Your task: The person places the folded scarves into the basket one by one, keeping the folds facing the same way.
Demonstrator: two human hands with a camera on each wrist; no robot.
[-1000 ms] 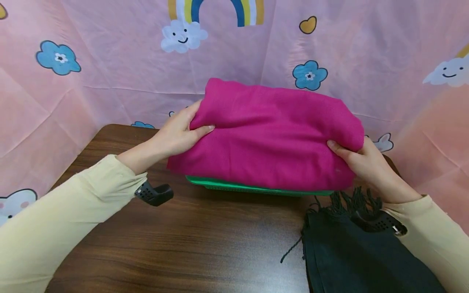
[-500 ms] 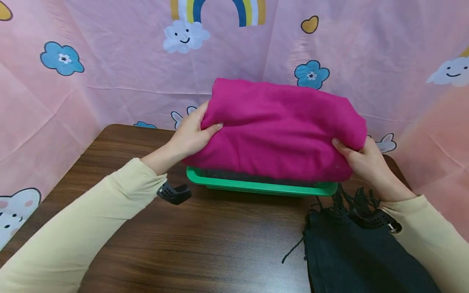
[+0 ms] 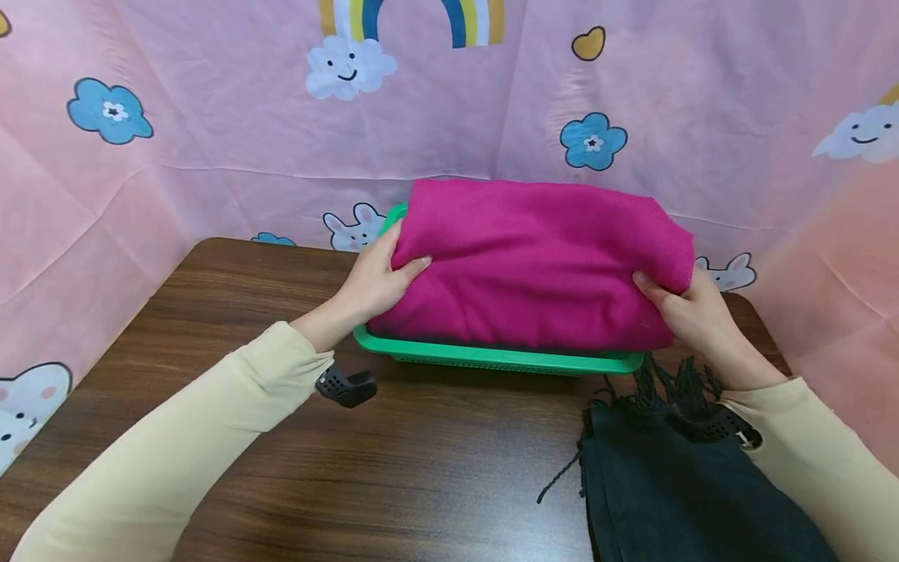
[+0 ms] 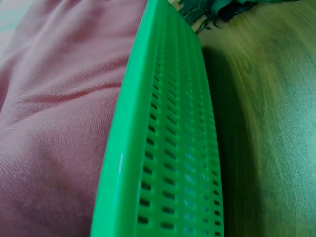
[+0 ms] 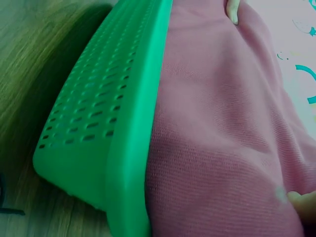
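A folded magenta cloth [image 3: 541, 261] lies in a green perforated basket [image 3: 492, 359] at the far middle of the wooden table [image 3: 393, 468]. My left hand [image 3: 382, 277] grips the cloth's left end, thumb on top. At the right end my right hand [image 3: 684, 308] grips it the same way. The left wrist view shows the basket's slotted wall [image 4: 173, 148] with the cloth [image 4: 54, 133] beside it. In the right wrist view the cloth [image 5: 222, 148] fills the basket [image 5: 113, 133], and my thumb tip shows at the lower right.
A dark fringed scarf [image 3: 688, 484] lies on the table's near right, under my right forearm. A pink cartoon-print backdrop [image 3: 211, 140] surrounds the table on three sides. Bare wood stretches across the near left and middle.
Both hands have lowered the magenta cloth into the green basket. The basket's left rim now shows beside the cloth.
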